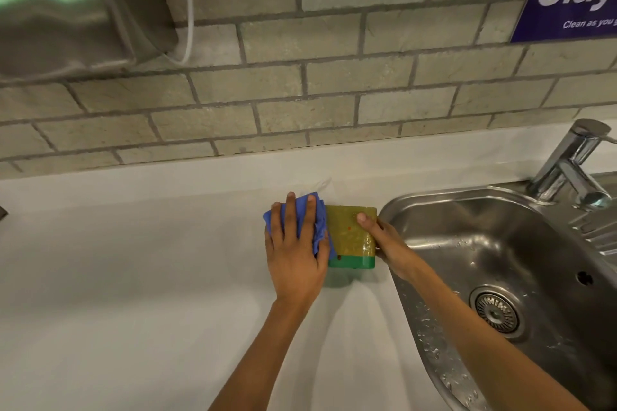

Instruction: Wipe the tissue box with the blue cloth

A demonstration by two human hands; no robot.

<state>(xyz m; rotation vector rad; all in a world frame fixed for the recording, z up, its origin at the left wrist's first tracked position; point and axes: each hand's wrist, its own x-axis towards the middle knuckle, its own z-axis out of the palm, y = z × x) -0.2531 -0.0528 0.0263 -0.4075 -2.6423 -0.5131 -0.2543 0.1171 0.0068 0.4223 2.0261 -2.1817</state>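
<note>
We are looking down at a white counter (133,277) in front of a brick wall (300,93), with a steel sink (500,243) on the right and its tap (574,163) behind it. The tissue box (350,237), yellow-green on top with a green band along its near edge, is sitting on the counter just beside the sink's left rim.

Our left hand (293,250) is lying flat with fingers spread, pressing the bunched blue cloth (319,223) onto the left part of the box; the open palm is likely spreading pressure so the cloth can rub the surface. Our right hand (384,240) is gripping the box's right side, thumb resting on top, probably bracing it so it does not slide toward the sink while we are wiping.

The cloth is covering only the left portion, so we are judging the wipe as under way, with the right part of the top apparently not yet reached. A metal dispenser (60,10) is hanging on the wall at upper left.
</note>
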